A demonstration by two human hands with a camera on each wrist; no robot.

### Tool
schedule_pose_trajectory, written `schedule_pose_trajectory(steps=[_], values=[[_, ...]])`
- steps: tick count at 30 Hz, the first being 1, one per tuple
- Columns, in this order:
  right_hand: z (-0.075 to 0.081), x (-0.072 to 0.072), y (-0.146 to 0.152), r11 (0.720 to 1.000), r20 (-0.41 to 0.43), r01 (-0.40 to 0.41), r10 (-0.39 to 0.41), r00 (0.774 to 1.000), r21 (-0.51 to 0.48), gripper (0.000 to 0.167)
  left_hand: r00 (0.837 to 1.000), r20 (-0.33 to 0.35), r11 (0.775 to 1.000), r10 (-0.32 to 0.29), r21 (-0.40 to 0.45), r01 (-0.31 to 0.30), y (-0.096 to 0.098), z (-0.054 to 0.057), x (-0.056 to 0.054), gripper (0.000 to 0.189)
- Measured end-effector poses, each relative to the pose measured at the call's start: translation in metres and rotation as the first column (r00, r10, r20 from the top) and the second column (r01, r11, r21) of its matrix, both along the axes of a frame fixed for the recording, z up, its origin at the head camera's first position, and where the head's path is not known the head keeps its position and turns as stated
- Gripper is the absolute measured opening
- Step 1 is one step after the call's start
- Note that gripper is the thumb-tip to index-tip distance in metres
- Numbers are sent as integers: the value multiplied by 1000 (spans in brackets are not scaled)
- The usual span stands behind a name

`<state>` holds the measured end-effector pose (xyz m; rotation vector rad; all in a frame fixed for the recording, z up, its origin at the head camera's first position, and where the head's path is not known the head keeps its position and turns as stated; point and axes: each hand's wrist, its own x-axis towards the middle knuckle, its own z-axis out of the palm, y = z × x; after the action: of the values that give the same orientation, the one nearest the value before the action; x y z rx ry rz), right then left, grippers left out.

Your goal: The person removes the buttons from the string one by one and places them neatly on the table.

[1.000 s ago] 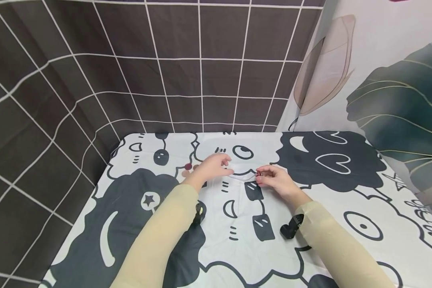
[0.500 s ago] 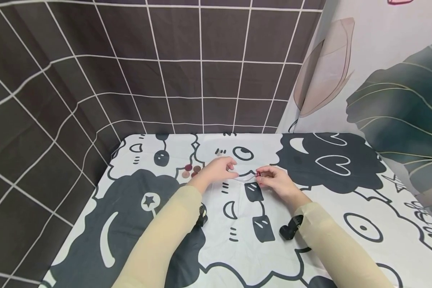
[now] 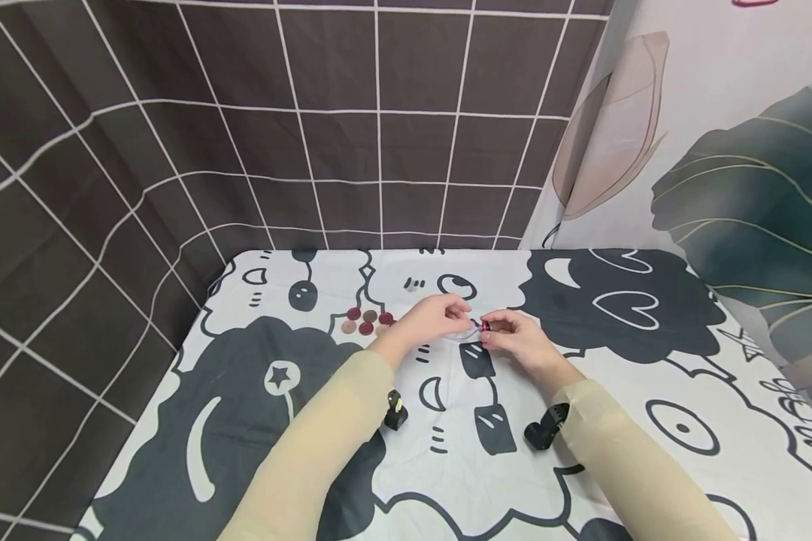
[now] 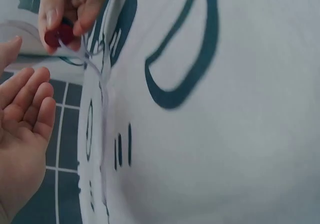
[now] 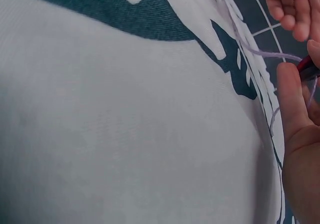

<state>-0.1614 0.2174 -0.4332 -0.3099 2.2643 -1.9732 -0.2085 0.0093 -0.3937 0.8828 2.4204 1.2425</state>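
Observation:
My right hand (image 3: 519, 342) pinches a dark red round bead (image 4: 59, 35) between thumb and fingertips. A pale lilac string (image 4: 89, 62) comes out from the bead's middle. In the right wrist view the string (image 5: 267, 54) loops near my right fingers (image 5: 289, 86). My left hand (image 3: 434, 321) is just left of the right one, apart from the bead. Its fingers (image 4: 34, 96) are loosely bent in the left wrist view, and nothing shows in them. Left of that hand, several round beads (image 3: 367, 328) in red, brown and pink lie in two rows, partly covered by the wrist.
A white and dark grey cartoon cloth (image 3: 440, 481) covers the table. Behind it and at the left hangs a dark gridded curtain (image 3: 331, 143); a leaf-patterned curtain (image 3: 751, 210) hangs at the right. Both wrists wear black cameras (image 3: 546, 427).
My left hand has moved right, close to the right hand, uncovering more of the round beads. The right hand stays in place, still pinching the red bead.

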Motion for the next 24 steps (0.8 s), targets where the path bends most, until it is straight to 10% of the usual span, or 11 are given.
schedule_pose_trajectory(steps=[24], values=[[1, 1, 4, 1000, -56, 1, -3, 998, -20, 38, 999, -20, 998, 25, -62, -26, 22, -6, 8, 29]])
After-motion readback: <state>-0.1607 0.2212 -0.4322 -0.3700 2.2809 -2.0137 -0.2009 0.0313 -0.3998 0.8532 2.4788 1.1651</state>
